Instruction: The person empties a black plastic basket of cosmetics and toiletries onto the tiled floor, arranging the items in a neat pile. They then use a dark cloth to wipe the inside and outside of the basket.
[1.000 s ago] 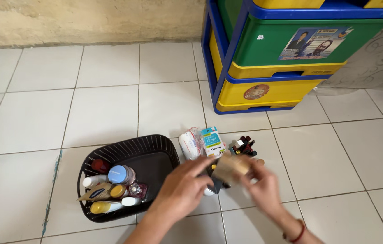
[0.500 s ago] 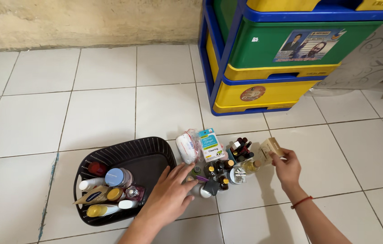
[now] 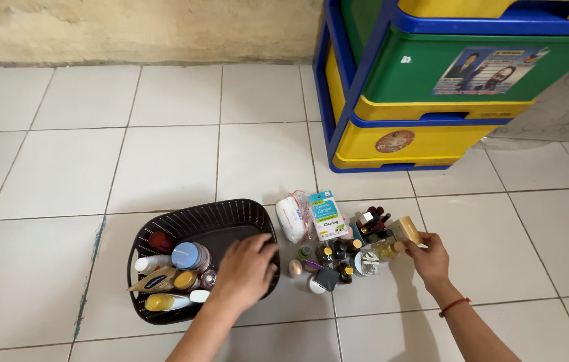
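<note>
Head view: left hand (image 3: 245, 270) palm-down over black basket (image 3: 163, 228), at its right edge, fingers loosely curled, holding nothing seen. Right hand (image 3: 426, 253) pinches tan box (image 3: 406, 229), right of bottle cluster (image 3: 345, 255) on floor tiles.
</note>
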